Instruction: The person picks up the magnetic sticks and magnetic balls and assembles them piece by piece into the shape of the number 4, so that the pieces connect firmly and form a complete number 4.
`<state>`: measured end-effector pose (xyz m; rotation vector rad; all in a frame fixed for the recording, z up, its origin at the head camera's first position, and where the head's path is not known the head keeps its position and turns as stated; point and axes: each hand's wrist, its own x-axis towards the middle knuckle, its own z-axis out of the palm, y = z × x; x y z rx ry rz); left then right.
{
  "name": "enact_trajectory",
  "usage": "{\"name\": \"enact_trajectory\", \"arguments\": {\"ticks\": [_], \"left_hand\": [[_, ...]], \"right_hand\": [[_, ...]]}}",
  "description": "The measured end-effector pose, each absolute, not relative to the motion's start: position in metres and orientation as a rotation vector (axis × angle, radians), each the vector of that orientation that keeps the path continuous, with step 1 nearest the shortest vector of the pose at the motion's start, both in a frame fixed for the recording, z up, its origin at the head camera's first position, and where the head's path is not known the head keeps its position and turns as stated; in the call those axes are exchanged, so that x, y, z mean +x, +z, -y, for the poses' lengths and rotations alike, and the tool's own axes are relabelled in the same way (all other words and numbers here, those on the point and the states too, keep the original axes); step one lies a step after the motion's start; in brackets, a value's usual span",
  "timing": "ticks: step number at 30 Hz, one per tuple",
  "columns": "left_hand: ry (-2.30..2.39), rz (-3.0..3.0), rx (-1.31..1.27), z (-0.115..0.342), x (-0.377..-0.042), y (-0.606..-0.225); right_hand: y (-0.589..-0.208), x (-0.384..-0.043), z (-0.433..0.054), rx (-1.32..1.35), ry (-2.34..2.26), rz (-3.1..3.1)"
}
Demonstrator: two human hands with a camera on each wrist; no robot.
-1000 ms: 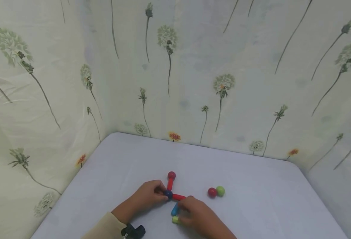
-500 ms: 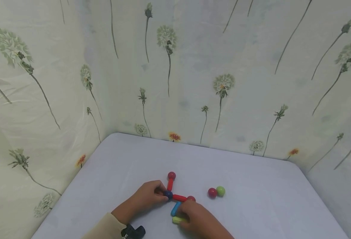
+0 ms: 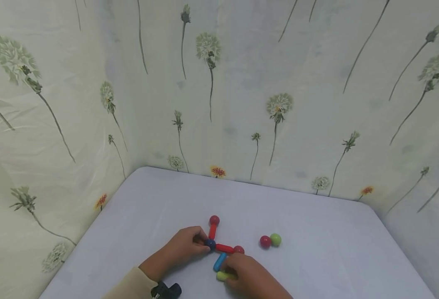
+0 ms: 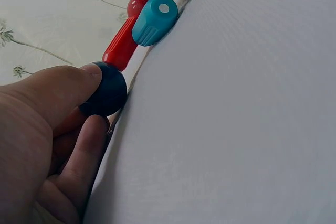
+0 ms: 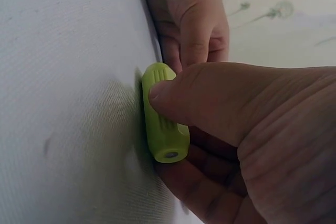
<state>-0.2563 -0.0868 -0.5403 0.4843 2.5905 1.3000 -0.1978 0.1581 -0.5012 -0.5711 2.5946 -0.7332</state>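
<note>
My left hand (image 3: pixel 187 243) pinches a dark blue ball (image 4: pixel 108 90) between thumb and fingers. Two red magnetic rods run from that ball: one rod (image 3: pixel 212 231) points away to a red ball (image 3: pixel 214 220), the other rod (image 3: pixel 224 248) points right to a second red ball (image 3: pixel 239 249). My right hand (image 3: pixel 251 274) holds a lime green magnetic rod (image 5: pixel 164 114) low at the table, thumb along its side and fingers round the other side. Just beyond it, a blue magnetic rod (image 3: pixel 219 262) lies near the right red rod; the right fingers hide its near part.
A loose red ball (image 3: pixel 266 242) and a green ball (image 3: pixel 275 239) sit side by side to the right on the white table (image 3: pixel 316 265). Behind stands a flower-patterned cloth (image 3: pixel 234 83). A black strap device (image 3: pixel 167 290) shows at the left wrist.
The right hand has drawn slightly toward me, uncovering the right red ball and more of the green rod, which its fingers now grip. The left hand stays on the blue ball.
</note>
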Motion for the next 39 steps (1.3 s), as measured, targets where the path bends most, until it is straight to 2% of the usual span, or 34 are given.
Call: {"name": "enact_trajectory", "arguments": {"ticks": [23, 34, 39], "left_hand": [[1.314, -2.579, 0.45, 0.085, -0.253, -0.54], [1.3, -2.589, 0.447, 0.084, -0.255, -0.54], [1.303, -2.581, 0.43, 0.084, -0.256, -0.539]], "right_hand": [[-0.495, -0.194, -0.162, -0.478, -0.797, -2.809], [-0.484, -0.201, -0.149, 0.008, -0.992, -2.984], [-0.479, -0.207, -0.144, 0.12, -1.087, -2.974]]}}
